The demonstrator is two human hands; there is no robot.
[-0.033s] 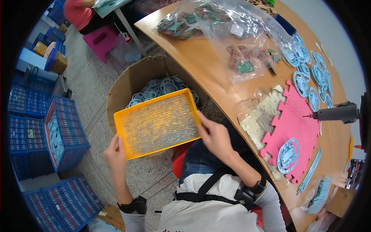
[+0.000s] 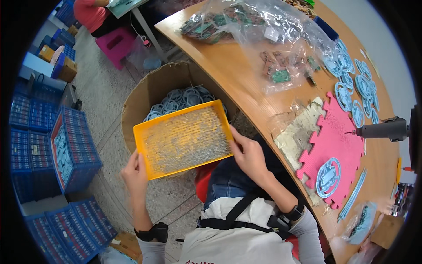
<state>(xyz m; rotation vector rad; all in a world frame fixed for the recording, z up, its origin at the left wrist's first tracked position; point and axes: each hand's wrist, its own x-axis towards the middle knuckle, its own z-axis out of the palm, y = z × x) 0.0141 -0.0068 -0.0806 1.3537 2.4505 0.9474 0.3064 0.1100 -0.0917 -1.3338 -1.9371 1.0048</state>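
I hold a shallow yellow tray (image 2: pixel 182 138) between both hands, over my lap and the edge of a cardboard box (image 2: pixel 145 94). The tray is full of small silvery metal pieces, spread flat. My left hand (image 2: pixel 134 172) grips its near left corner. My right hand (image 2: pixel 248 154) grips its right edge. The box below holds several light blue ring-shaped plastic parts (image 2: pixel 180 96).
A curved wooden table (image 2: pixel 239 77) on my right carries a pink foam mat (image 2: pixel 338 136) with a blue round part (image 2: pixel 328 177), a grey power screwdriver (image 2: pixel 382 129), blue rings and bags of green circuit boards (image 2: pixel 246 22). Blue crates (image 2: pixel 74 145) stand at left. A person (image 2: pixel 90 11) sits by a pink stool (image 2: pixel 116 44).
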